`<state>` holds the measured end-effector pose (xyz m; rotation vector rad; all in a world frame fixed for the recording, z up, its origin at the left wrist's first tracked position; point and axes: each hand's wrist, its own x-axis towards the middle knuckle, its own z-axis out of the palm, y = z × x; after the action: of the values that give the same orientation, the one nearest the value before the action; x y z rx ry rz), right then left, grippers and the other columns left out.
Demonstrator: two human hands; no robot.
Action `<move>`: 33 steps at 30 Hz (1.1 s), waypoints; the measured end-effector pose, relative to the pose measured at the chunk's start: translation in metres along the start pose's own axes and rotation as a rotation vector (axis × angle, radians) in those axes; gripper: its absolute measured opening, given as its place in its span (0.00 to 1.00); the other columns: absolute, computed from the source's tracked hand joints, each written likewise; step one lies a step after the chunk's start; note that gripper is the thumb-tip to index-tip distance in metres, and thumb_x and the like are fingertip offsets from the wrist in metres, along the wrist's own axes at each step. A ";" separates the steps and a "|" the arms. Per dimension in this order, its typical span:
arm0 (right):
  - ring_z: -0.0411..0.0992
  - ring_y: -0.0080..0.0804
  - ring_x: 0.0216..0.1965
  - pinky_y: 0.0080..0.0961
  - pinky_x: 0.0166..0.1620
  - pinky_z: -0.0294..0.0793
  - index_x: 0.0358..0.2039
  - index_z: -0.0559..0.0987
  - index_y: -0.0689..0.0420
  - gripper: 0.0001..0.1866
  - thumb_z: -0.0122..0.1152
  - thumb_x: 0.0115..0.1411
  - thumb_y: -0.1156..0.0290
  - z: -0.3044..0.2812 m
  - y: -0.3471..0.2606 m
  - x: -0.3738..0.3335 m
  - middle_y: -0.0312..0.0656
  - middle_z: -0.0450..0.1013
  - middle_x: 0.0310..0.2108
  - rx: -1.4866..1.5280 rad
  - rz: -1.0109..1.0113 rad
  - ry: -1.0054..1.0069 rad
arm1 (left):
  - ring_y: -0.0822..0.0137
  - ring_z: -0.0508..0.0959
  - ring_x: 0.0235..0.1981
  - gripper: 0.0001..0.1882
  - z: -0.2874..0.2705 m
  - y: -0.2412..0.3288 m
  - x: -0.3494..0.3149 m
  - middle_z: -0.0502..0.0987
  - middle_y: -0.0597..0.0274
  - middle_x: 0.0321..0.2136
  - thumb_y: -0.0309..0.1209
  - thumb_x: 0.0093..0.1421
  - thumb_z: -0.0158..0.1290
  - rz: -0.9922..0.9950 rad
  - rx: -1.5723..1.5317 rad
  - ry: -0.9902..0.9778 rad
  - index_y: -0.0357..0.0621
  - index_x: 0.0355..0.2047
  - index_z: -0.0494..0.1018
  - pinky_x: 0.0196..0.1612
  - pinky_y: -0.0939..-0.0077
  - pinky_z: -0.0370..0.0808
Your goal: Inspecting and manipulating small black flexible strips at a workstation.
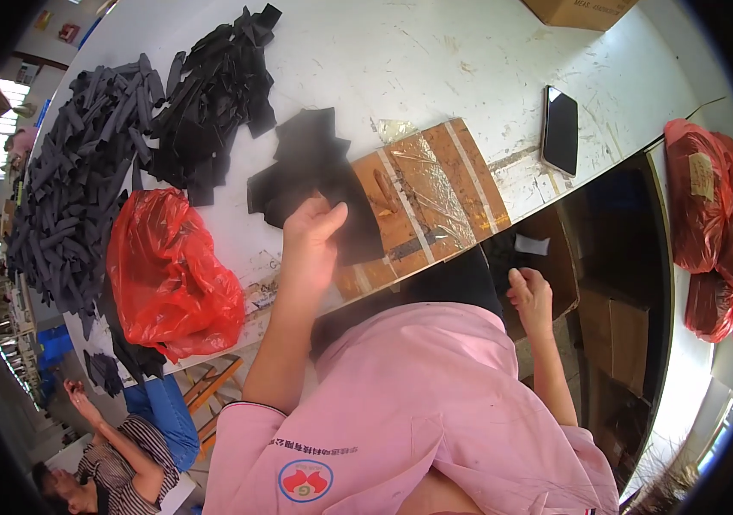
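My left hand (315,227) is closed, thumb on top, on a black fabric piece (356,236). This piece lies over the left part of a taped brown cardboard sheet (435,193) at the table's near edge. Just beyond it, more black fabric pieces (306,137) look blurred. My right hand (533,299) is off the table, to the right of my lap, with loosely bent fingers and nothing visible in them. It is nearest to an open cardboard box (562,266) below the tabletop, where a small white piece (532,245) shows against dark contents.
Piles of dark grey strips (83,163) and black fabric pieces (220,94) cover the table's left. A red plastic bag (173,275) sits at its near edge. A phone (560,129) lies right of the cardboard. Red bags (701,206) hang far right. Another person (117,463) sits lower left.
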<state>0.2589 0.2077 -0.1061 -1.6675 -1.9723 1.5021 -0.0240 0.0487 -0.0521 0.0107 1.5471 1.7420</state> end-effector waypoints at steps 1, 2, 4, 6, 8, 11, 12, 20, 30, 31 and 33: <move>0.68 0.23 0.20 0.18 0.26 0.68 0.37 0.71 0.69 0.22 0.56 0.53 0.61 0.014 -0.027 -0.017 0.40 0.69 0.18 0.106 -0.074 -0.095 | 0.75 0.73 0.24 0.04 0.009 0.002 -0.009 0.73 0.65 0.25 0.24 0.53 0.50 -0.064 -0.274 -0.019 0.42 0.30 0.67 0.28 0.82 0.71; 0.67 0.21 0.23 0.18 0.28 0.68 0.40 0.70 0.66 0.21 0.59 0.50 0.64 0.026 -0.042 -0.027 0.38 0.69 0.21 0.181 -0.196 -0.232 | 0.75 0.73 0.24 0.04 0.014 0.000 -0.015 0.73 0.65 0.25 0.24 0.53 0.50 -0.071 -0.270 -0.023 0.42 0.30 0.67 0.28 0.82 0.71; 0.66 0.26 0.32 0.20 0.34 0.67 0.45 0.66 0.63 0.27 0.63 0.46 0.66 0.045 -0.091 -0.040 0.41 0.68 0.29 0.260 -0.510 -0.431 | 0.70 0.74 0.32 0.07 0.023 -0.010 -0.030 0.74 0.62 0.30 0.24 0.54 0.48 -0.189 -0.625 -0.084 0.41 0.35 0.68 0.40 0.74 0.71; 0.65 0.29 0.36 0.21 0.36 0.66 0.46 0.66 0.61 0.28 0.64 0.44 0.68 0.069 -0.120 -0.044 0.43 0.66 0.33 0.279 -0.682 -0.386 | 0.67 0.71 0.41 0.09 0.030 -0.020 -0.042 0.73 0.59 0.35 0.26 0.55 0.47 -0.303 -0.761 -0.168 0.40 0.38 0.68 0.49 0.66 0.64; 0.64 0.30 0.37 0.21 0.37 0.66 0.45 0.68 0.60 0.27 0.65 0.43 0.69 0.084 -0.131 -0.041 0.44 0.66 0.35 0.290 -0.692 -0.337 | 0.67 0.69 0.42 0.10 0.034 -0.030 -0.047 0.72 0.58 0.37 0.29 0.56 0.47 -0.367 -0.852 -0.248 0.39 0.38 0.67 0.52 0.68 0.62; 0.65 0.28 0.34 0.21 0.35 0.66 0.38 0.74 0.60 0.18 0.64 0.43 0.72 0.096 -0.127 -0.035 0.42 0.68 0.31 0.357 -0.774 -0.213 | 0.68 0.69 0.42 0.11 0.045 -0.022 -0.059 0.71 0.60 0.37 0.30 0.56 0.47 -0.317 -0.991 -0.331 0.39 0.39 0.67 0.51 0.70 0.62; 0.65 0.28 0.32 0.20 0.34 0.66 0.33 0.76 0.60 0.14 0.64 0.44 0.73 0.095 -0.128 -0.036 0.40 0.68 0.28 0.476 -0.642 -0.265 | 0.68 0.69 0.41 0.11 0.039 -0.031 -0.055 0.71 0.62 0.37 0.30 0.57 0.46 -0.319 -1.025 -0.327 0.40 0.39 0.66 0.51 0.71 0.62; 0.62 0.31 0.19 0.25 0.23 0.62 0.18 0.74 0.64 0.10 0.65 0.41 0.72 0.092 -0.133 -0.022 0.42 0.64 0.15 0.306 -0.537 -0.132 | 0.73 0.70 0.33 0.09 0.033 -0.036 -0.066 0.71 0.64 0.30 0.30 0.56 0.47 -0.388 -0.615 -0.168 0.41 0.37 0.67 0.38 0.77 0.66; 0.64 0.39 0.24 0.31 0.24 0.64 0.19 0.73 0.62 0.12 0.67 0.34 0.73 0.087 -0.144 -0.020 0.41 0.65 0.18 -0.093 -0.863 0.024 | 0.80 0.66 0.21 0.11 0.055 -0.005 -0.079 0.69 0.68 0.22 0.30 0.51 0.55 0.378 0.332 0.031 0.38 0.30 0.67 0.25 0.86 0.64; 0.64 0.39 0.24 0.31 0.24 0.64 0.19 0.73 0.62 0.12 0.67 0.34 0.73 0.088 -0.143 -0.019 0.41 0.65 0.18 -0.093 -0.862 0.022 | 0.80 0.66 0.21 0.10 0.058 -0.003 -0.076 0.69 0.68 0.21 0.30 0.51 0.55 0.383 0.353 0.026 0.38 0.29 0.66 0.25 0.87 0.64; 0.64 0.38 0.24 0.30 0.24 0.65 0.16 0.71 0.60 0.12 0.64 0.28 0.78 0.090 -0.140 -0.017 0.40 0.63 0.18 -0.128 -0.973 0.066 | 0.80 0.67 0.22 0.10 0.061 0.000 -0.074 0.69 0.67 0.21 0.29 0.51 0.54 0.311 0.307 0.043 0.38 0.28 0.66 0.25 0.86 0.64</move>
<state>0.1142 0.1594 -0.0377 -0.5431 -2.3191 0.9284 0.0568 0.0595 -0.0017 0.3879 1.9115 1.7243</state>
